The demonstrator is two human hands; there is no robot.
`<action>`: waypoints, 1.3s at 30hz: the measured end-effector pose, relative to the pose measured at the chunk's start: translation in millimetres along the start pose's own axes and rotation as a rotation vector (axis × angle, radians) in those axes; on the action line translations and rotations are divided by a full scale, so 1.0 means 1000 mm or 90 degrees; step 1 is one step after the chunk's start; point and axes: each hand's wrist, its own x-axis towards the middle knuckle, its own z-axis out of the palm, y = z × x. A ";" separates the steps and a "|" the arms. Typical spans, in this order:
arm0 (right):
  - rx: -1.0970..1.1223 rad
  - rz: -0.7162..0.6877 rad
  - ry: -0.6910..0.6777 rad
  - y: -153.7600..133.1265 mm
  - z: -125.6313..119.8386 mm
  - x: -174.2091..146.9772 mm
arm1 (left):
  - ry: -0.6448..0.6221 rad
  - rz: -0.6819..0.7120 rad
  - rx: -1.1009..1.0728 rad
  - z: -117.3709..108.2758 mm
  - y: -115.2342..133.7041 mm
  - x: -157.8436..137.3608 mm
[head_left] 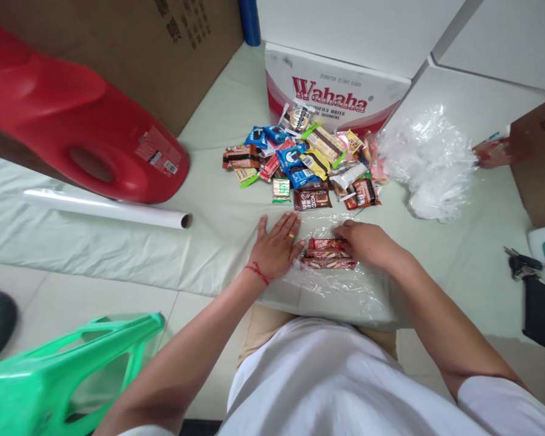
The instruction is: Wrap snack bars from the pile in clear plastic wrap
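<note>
On the table in front of me lies a sheet of clear plastic film (367, 290), with several red-and-brown wrapped snack bars (329, 264) stacked in rows on it. My left hand (277, 245) rests flat with fingers spread at the left edge of the film, beside the bars. At the right end of the bars, my right hand (366, 241) has its fingers curled down onto the top red bar (322, 243); its fingertips are partly hidden. Just beyond both hands sits a pile of colourful packaged snacks (315, 157), with a brown cocoa packet (312, 200) nearest.
A Wahaha carton (336, 88) stands behind the pile. Crumpled clear plastic (431, 163) lies to its right. To the left are a white roll (109, 209) and a large red jug (82, 115). Keys (522, 263) lie far right; a green stool (72, 375) stands lower left.
</note>
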 end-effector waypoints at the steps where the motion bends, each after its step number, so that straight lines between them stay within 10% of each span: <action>1: -0.002 -0.006 -0.001 0.001 -0.001 0.002 | -0.001 -0.001 -0.001 0.000 0.000 0.000; 39: 0.072 -0.073 0.078 0.003 0.001 0.001 | 0.005 -0.009 -0.001 0.002 0.000 0.001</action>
